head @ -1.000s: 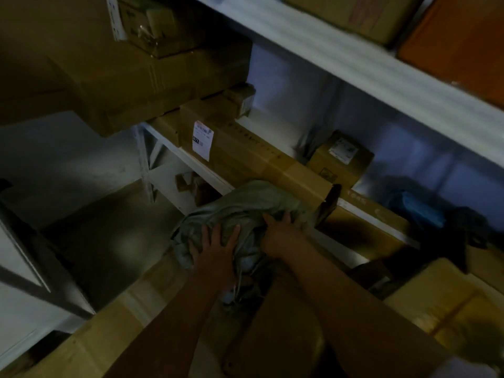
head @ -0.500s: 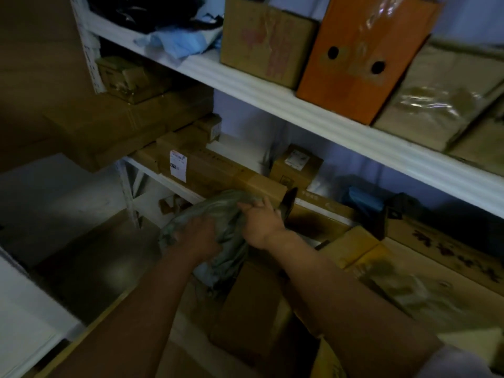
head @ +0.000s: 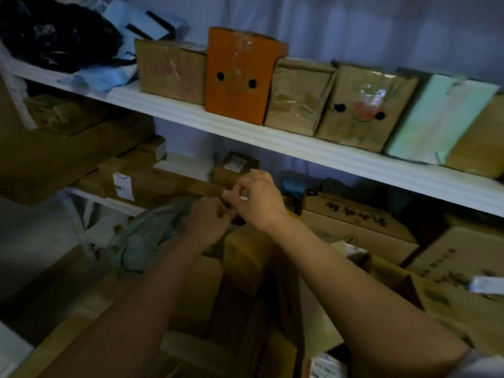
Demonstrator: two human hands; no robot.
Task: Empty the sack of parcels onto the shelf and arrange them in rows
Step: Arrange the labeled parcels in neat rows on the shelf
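Scanning from the left, found the grey-green sack (head: 147, 236) slumped low on stacked cardboard boxes (head: 245, 257), in front of the lower shelf and well below the upper shelf (head: 327, 156). Looked full and unopened, with no parcel out of it yet.

Had both palms spread flat on the sack a second before. By this moment had drawn them up to its gathered top at the right end. Saw the left hand (head: 210, 222) with fingers curled, pinching the bunched fabric there. Just beside it, almost touching, saw the right hand (head: 256, 197) a little higher, thumb and fingers closed on a small pale strip (head: 243, 198). Could not tell whether that was a tie or a label.

Judged the shift from pressing to pinching as a start on undoing the sack's mouth, so the emptying had not yet begun.

Further right and above, noted the upper shelf already lined with an orange box (head: 237, 80) and brown cartons (head: 300, 96) in a row. Spotted little bare board on it. Reckoned room for the parcels would have to be found or made.
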